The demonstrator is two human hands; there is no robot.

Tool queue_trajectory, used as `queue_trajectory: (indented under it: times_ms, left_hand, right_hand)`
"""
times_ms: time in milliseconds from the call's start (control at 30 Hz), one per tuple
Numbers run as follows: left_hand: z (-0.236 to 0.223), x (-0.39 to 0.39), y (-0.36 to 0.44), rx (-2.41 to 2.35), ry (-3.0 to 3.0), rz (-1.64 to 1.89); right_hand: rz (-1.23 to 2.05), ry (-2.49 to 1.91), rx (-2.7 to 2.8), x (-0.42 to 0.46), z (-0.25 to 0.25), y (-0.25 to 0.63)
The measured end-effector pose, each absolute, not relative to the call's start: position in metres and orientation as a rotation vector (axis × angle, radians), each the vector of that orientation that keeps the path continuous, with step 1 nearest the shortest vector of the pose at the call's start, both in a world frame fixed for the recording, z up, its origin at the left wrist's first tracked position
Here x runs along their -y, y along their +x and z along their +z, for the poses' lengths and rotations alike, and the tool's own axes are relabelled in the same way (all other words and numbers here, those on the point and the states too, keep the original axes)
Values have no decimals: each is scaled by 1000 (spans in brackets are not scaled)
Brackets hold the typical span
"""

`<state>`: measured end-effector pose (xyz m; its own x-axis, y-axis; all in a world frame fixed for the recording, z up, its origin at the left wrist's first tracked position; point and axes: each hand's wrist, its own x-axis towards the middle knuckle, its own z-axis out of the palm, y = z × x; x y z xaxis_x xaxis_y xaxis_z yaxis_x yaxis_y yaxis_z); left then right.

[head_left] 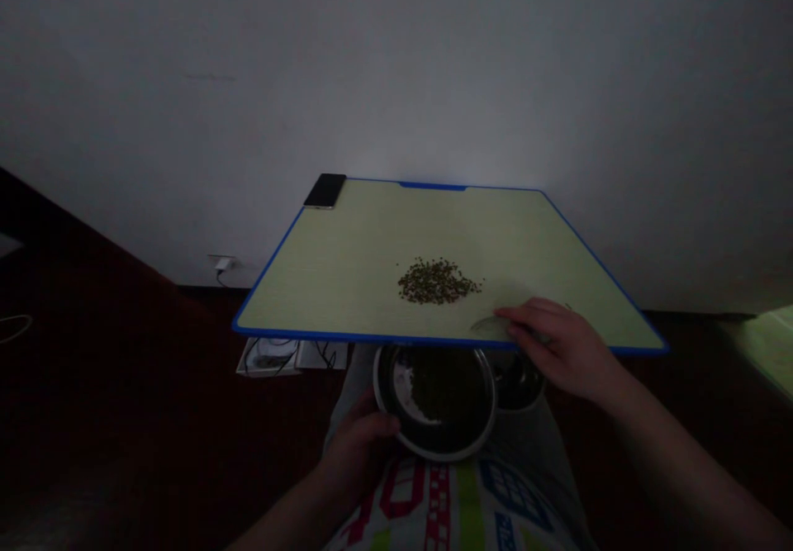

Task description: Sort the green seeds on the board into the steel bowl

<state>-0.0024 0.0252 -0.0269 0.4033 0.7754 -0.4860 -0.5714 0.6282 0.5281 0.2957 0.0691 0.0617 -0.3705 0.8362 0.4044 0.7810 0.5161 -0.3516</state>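
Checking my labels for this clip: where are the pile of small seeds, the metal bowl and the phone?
pile of small seeds (437,281): head view, middle of the pile.
metal bowl (435,455): head view, near rim.
phone (325,191): head view, middle of its dark face.

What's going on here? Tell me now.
A seated person is working over a board propped in front of them, with a small heap of seeds on it. Their left hand holds a metal bowl just under the board's near edge, and their right hand rests on that edge, fingers pointing toward the heap. A second bowl sits beyond the first, and a phone lies at the board's far corner.
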Motion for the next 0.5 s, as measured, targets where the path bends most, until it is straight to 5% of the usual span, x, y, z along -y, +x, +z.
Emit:
queue_trajectory:
  times_ms: [500]
  left_hand:
    - [-31, -26, -8, -748, 353, 846]
  right_hand:
    - [-58, -1348, 2328, -100, 50, 261]
